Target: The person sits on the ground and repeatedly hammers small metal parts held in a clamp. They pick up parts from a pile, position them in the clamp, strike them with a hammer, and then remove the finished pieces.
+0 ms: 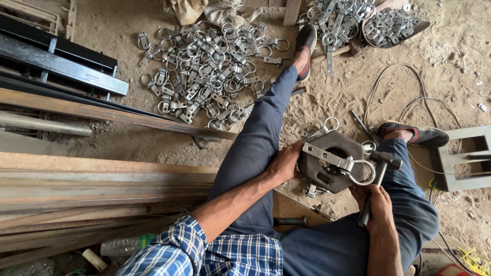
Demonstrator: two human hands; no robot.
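Observation:
I sit on sandy ground with my legs stretched out. My left hand (pixel 286 162) grips the left end of a flat metal strap with a ring (pixel 337 162), holding it down on a dark octagonal steel block (pixel 332 181) between my legs. My right hand (pixel 377 204) is closed around the handle of a hammer (pixel 379 168); its head hovers just right of the ring. A few loose ring clamps (pixel 323 128) lie by the block.
A big spread of shiny ring clamps (pixel 204 71) covers the ground ahead, with more heaped in a pan (pixel 394 25) at top right. Long steel bars and angle irons (pixel 76 179) lie at the left. A grey metal frame (pixel 463 158) and wires (pixel 404 102) sit at the right.

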